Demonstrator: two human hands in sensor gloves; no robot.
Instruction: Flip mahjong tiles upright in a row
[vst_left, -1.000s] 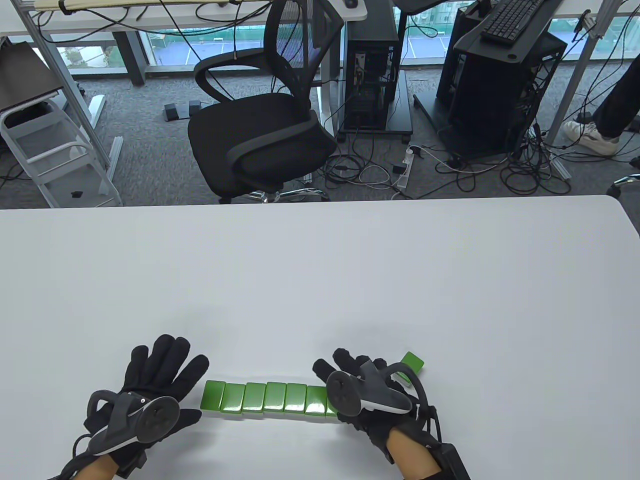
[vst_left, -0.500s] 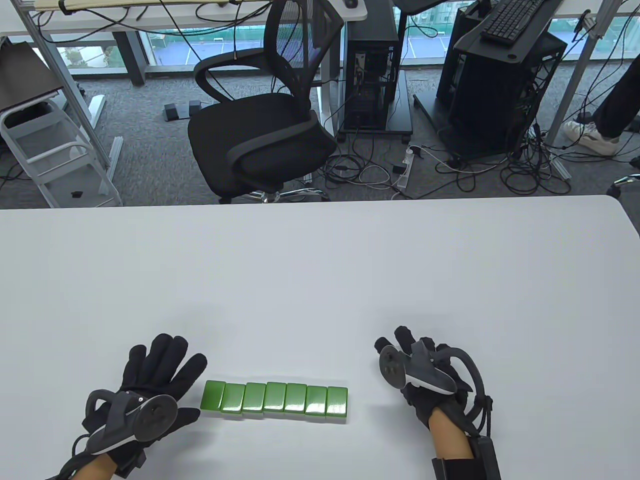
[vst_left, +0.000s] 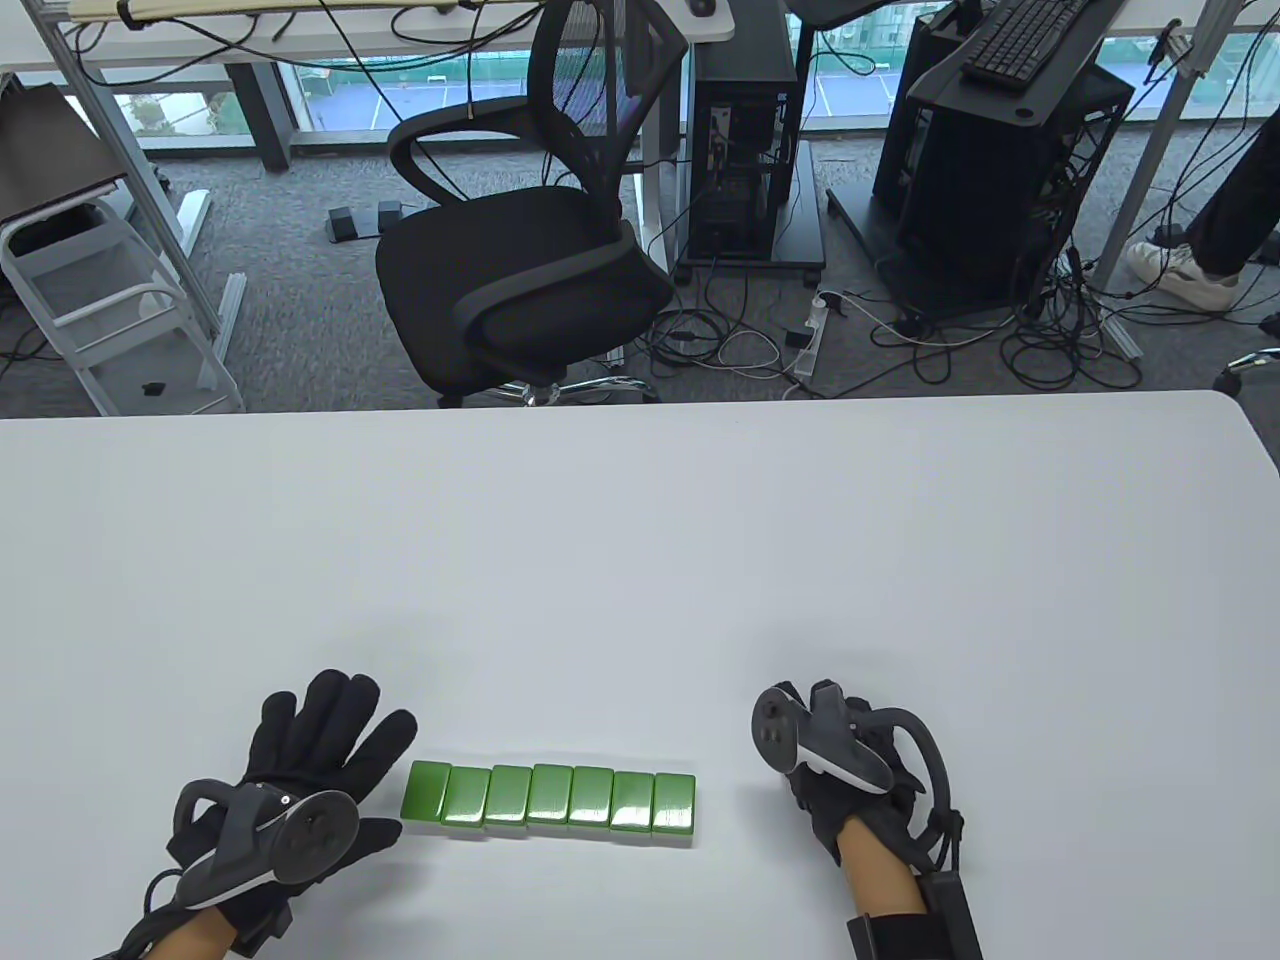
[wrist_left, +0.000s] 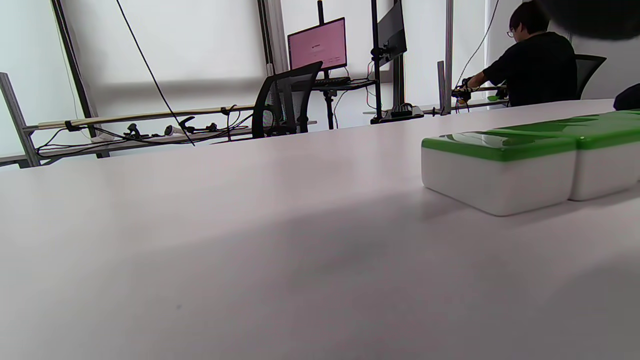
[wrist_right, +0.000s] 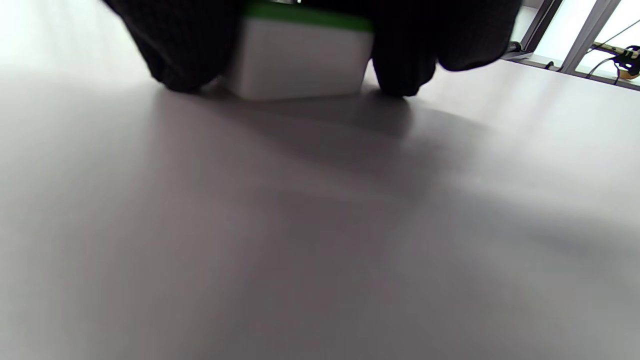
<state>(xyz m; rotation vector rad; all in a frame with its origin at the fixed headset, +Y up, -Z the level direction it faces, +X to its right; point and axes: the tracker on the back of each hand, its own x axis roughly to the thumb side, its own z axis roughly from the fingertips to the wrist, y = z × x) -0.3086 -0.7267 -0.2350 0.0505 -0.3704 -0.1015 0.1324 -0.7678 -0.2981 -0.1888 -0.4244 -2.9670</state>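
Observation:
A row of several green-backed mahjong tiles (vst_left: 548, 797) lies face down and side by side near the table's front edge. My left hand (vst_left: 310, 760) rests flat with fingers spread, just left of the row's left end. The left wrist view shows that end tile (wrist_left: 497, 167), green on top with white sides. My right hand (vst_left: 825, 765) is on the table, apart from the row's right end. In the right wrist view its fingers (wrist_right: 180, 45) grip one loose tile (wrist_right: 300, 57) from both sides on the table. The hand hides this tile in the table view.
The white table (vst_left: 640, 550) stretches far beyond the tiles, with a rounded far right corner. A black office chair (vst_left: 520, 260) stands on the floor behind the far edge. A person sits at a distant desk (wrist_left: 537, 60).
My right hand left the row's right end, moved right over the loose green tile, and then drew slightly nearer. That tile is now covered. My left hand stayed put.

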